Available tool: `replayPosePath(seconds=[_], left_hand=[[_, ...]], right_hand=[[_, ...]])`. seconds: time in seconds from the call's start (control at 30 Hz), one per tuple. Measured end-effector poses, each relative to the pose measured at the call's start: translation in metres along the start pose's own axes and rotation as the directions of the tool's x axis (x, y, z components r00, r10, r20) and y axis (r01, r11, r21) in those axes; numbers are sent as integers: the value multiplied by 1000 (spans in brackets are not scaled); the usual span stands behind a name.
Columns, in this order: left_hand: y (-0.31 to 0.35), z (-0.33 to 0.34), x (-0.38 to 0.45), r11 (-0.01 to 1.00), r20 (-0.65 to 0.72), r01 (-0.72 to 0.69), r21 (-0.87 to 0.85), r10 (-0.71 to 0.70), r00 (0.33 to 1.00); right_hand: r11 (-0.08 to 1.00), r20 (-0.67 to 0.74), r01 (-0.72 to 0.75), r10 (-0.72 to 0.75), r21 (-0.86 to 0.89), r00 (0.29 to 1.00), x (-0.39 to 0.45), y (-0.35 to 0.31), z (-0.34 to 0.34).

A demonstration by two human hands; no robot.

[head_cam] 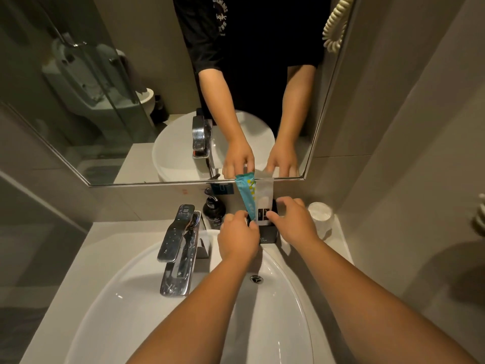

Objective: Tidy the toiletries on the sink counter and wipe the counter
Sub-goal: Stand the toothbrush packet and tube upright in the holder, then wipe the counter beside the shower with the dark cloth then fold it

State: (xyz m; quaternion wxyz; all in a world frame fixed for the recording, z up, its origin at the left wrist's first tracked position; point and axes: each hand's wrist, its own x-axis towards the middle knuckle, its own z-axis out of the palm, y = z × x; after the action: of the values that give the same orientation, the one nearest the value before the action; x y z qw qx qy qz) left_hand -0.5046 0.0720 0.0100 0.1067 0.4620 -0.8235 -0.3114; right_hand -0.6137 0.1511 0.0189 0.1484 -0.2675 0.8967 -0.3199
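A black holder box (270,233) stands at the back of the sink counter (123,237), against the wall under the mirror. Two toiletry packets stick up out of it: a teal packet (246,191) and a white sachet (264,199) with a black label. My left hand (237,239) pinches the base of the teal packet at the box's left edge. My right hand (294,223) grips the white sachet and the box's right side with thumb and fingers. Both hands hide the lower ends of the packets.
A chrome faucet (181,248) stands left of my hands over the white basin (183,306). A black pump bottle (214,207) sits behind the faucet. An upturned white cup (320,212) rests on the counter's right end. The mirror (157,88) rises right behind the box.
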Motion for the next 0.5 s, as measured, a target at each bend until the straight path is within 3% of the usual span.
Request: replayPosePath(seconds=[0.1,0.17,0.23,0.33,0.4,0.5], left_hand=[[-8,-15,-35,957,27,-178,229,177,984],[-19,-27,-61,881,113,-321,348,300,947],[-34,-40,-84,792,201,-424,439,373,906],[-58,-58,-118,762,305,-463,454,355,884],[-73,-71,-139,765,334,-464,447,339,880],[-99,-85,-165,698,333,-539,472,424,842]], right_hand=[[965,-52,164,-178,-205,983,-35,3,-16],[900,49,285,-285,-329,957,-66,10,-20],[827,231,360,-285,-431,930,-99,13,-19],[785,374,419,-258,-456,891,-142,12,-13],[781,400,441,-269,-441,876,-165,8,-9],[772,386,462,-302,-438,871,-199,5,0]])
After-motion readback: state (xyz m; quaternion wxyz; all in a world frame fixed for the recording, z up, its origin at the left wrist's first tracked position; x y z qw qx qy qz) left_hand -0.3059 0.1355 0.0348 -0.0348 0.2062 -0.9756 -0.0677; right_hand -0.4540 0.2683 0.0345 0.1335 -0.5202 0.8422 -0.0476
